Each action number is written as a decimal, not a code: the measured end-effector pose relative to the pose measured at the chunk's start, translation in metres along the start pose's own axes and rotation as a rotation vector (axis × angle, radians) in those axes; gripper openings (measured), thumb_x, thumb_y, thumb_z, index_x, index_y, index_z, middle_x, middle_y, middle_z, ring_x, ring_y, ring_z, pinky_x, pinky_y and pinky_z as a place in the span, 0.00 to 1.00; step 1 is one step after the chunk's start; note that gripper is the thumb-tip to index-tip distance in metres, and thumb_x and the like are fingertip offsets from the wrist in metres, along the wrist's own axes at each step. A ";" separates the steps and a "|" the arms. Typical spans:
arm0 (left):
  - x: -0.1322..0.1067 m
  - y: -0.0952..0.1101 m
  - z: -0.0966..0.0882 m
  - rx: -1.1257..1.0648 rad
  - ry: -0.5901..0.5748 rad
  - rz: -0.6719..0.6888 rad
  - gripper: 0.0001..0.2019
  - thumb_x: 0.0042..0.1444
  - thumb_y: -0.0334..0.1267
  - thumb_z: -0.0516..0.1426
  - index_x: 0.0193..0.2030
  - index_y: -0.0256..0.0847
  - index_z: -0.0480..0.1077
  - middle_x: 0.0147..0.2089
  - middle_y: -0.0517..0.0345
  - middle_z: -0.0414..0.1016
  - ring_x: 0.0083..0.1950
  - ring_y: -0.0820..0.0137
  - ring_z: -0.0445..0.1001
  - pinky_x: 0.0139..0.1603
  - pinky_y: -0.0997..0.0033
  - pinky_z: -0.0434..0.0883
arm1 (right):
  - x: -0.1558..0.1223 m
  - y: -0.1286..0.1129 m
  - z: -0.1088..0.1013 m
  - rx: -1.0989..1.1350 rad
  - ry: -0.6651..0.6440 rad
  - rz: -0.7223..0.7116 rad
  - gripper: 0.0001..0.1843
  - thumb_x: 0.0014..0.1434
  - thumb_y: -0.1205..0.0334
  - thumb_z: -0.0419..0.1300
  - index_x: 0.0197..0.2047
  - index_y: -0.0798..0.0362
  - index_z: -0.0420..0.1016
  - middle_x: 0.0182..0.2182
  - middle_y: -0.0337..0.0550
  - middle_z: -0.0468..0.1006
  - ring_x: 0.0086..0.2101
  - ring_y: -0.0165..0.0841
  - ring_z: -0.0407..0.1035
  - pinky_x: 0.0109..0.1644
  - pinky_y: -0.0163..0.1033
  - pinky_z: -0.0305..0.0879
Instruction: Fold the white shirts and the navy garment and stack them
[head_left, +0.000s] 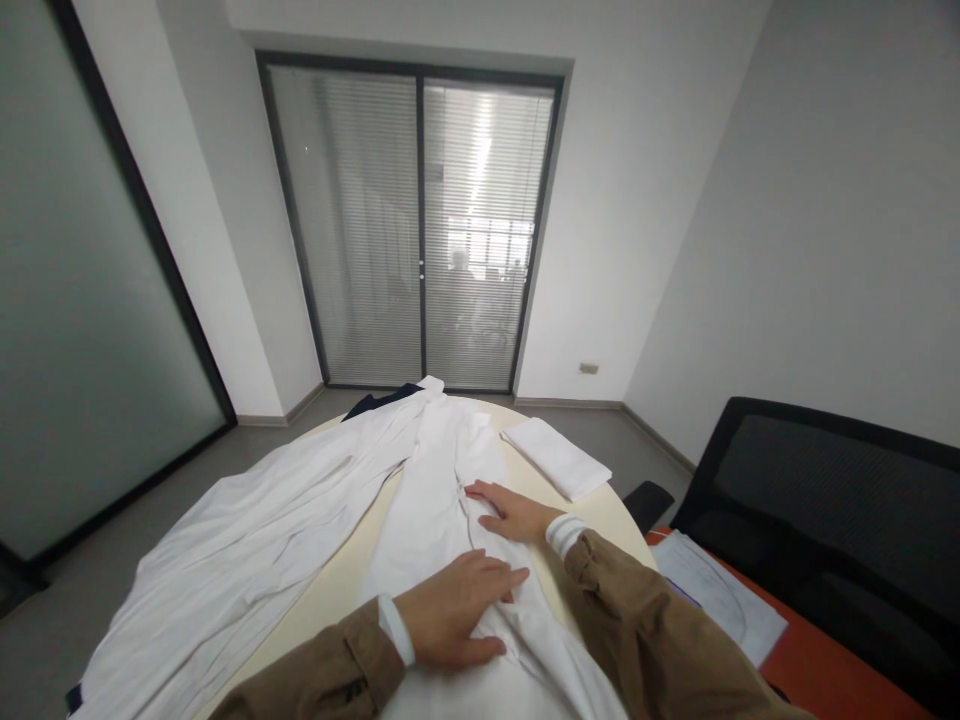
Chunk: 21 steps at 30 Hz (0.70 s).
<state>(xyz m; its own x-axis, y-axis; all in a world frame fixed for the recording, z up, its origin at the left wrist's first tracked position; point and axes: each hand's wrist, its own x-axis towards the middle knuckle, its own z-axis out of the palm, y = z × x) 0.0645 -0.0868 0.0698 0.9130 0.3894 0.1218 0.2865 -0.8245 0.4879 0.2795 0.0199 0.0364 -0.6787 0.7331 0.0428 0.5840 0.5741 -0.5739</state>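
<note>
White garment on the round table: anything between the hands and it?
Nothing visible. The left hand and right hand lie directly on the white garment. The folded white cloth sits apart, beyond the right hand, and is not in the way.

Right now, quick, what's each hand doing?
Left hand: open, flat on the white garment, holding nothing.
Right hand: open, flat on it, holding nothing.

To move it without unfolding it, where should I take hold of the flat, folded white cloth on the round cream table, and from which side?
Probably grip the folded white cloth by its long edge nearest the right hand, coming from that side. It lies flat on the round cream table, and bare tabletop beside that edge lets fingers slide under.
</note>
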 end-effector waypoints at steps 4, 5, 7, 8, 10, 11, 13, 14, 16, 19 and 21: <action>0.005 0.003 0.015 0.005 0.028 0.031 0.21 0.59 0.41 0.57 0.60 0.45 0.66 0.45 0.53 0.76 0.48 0.62 0.71 0.54 0.61 0.67 | 0.000 0.003 0.000 0.015 -0.049 0.009 0.34 0.62 0.50 0.56 0.69 0.52 0.57 0.68 0.52 0.57 0.68 0.45 0.45 0.70 0.54 0.42; 0.005 0.002 0.016 0.019 0.019 0.041 0.17 0.60 0.38 0.56 0.56 0.45 0.69 0.42 0.54 0.76 0.47 0.63 0.71 0.53 0.62 0.67 | 0.000 0.004 -0.001 0.023 -0.054 -0.001 0.34 0.62 0.48 0.57 0.68 0.51 0.58 0.68 0.50 0.57 0.69 0.45 0.43 0.71 0.55 0.40; 0.002 0.000 0.017 0.034 -0.003 0.064 0.11 0.59 0.32 0.56 0.47 0.45 0.74 0.40 0.55 0.75 0.45 0.65 0.71 0.52 0.64 0.66 | 0.001 0.007 0.001 0.030 -0.053 -0.013 0.34 0.61 0.47 0.57 0.67 0.49 0.60 0.68 0.48 0.57 0.69 0.46 0.42 0.71 0.57 0.38; 0.000 -0.002 0.018 0.033 -0.011 0.071 0.10 0.56 0.30 0.56 0.43 0.43 0.74 0.39 0.55 0.75 0.45 0.66 0.71 0.52 0.65 0.66 | 0.002 0.009 0.002 0.028 -0.049 -0.013 0.33 0.61 0.47 0.58 0.67 0.48 0.60 0.68 0.47 0.57 0.69 0.46 0.41 0.71 0.57 0.37; -0.005 -0.008 0.018 0.016 -0.014 0.069 0.09 0.52 0.26 0.57 0.38 0.41 0.74 0.38 0.56 0.74 0.45 0.67 0.70 0.52 0.67 0.67 | 0.004 0.011 0.005 0.010 -0.033 -0.004 0.32 0.61 0.48 0.57 0.66 0.48 0.61 0.68 0.46 0.56 0.69 0.47 0.41 0.71 0.58 0.37; -0.007 -0.011 0.019 0.003 -0.015 0.068 0.09 0.51 0.25 0.57 0.37 0.41 0.73 0.38 0.56 0.73 0.46 0.67 0.69 0.52 0.67 0.67 | 0.005 0.013 0.006 -0.002 -0.021 0.001 0.31 0.62 0.48 0.57 0.66 0.48 0.61 0.68 0.45 0.56 0.69 0.47 0.41 0.70 0.59 0.38; -0.009 -0.019 0.018 -0.018 -0.019 0.070 0.09 0.52 0.24 0.56 0.37 0.41 0.72 0.39 0.56 0.73 0.46 0.67 0.69 0.54 0.67 0.66 | 0.008 0.014 0.009 -0.029 0.005 0.014 0.29 0.63 0.49 0.55 0.65 0.47 0.61 0.68 0.44 0.57 0.69 0.46 0.41 0.70 0.59 0.38; -0.009 -0.022 0.017 -0.021 -0.024 0.069 0.09 0.53 0.24 0.56 0.37 0.41 0.72 0.39 0.56 0.72 0.47 0.67 0.68 0.54 0.67 0.66 | 0.009 0.015 0.010 -0.045 0.018 0.023 0.28 0.64 0.49 0.53 0.65 0.46 0.61 0.68 0.43 0.57 0.69 0.46 0.41 0.70 0.59 0.38; -0.008 -0.029 0.012 -0.017 -0.036 0.062 0.09 0.54 0.24 0.55 0.37 0.41 0.71 0.40 0.55 0.72 0.48 0.67 0.68 0.54 0.66 0.67 | 0.014 0.015 0.010 -0.083 0.042 0.058 0.27 0.66 0.49 0.51 0.66 0.44 0.61 0.69 0.41 0.56 0.69 0.46 0.41 0.70 0.60 0.37; -0.003 -0.033 0.005 0.029 -0.047 0.036 0.09 0.54 0.23 0.54 0.38 0.41 0.69 0.42 0.54 0.72 0.49 0.67 0.67 0.53 0.67 0.67 | 0.022 0.017 0.011 -0.148 0.087 0.161 0.27 0.67 0.48 0.48 0.67 0.42 0.60 0.70 0.40 0.53 0.69 0.47 0.39 0.69 0.63 0.33; -0.001 -0.030 0.005 0.091 -0.045 0.014 0.08 0.52 0.24 0.55 0.37 0.40 0.68 0.42 0.54 0.71 0.49 0.66 0.67 0.54 0.64 0.65 | 0.027 0.019 0.012 -0.186 0.121 0.219 0.27 0.67 0.47 0.48 0.67 0.41 0.60 0.70 0.40 0.52 0.69 0.49 0.39 0.68 0.66 0.33</action>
<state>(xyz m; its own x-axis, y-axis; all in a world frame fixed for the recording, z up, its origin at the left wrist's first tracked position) 0.0566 -0.0651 0.0506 0.9286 0.3604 0.0886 0.2969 -0.8647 0.4052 0.2668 0.0466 0.0162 -0.4763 0.8785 0.0378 0.7895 0.4462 -0.4214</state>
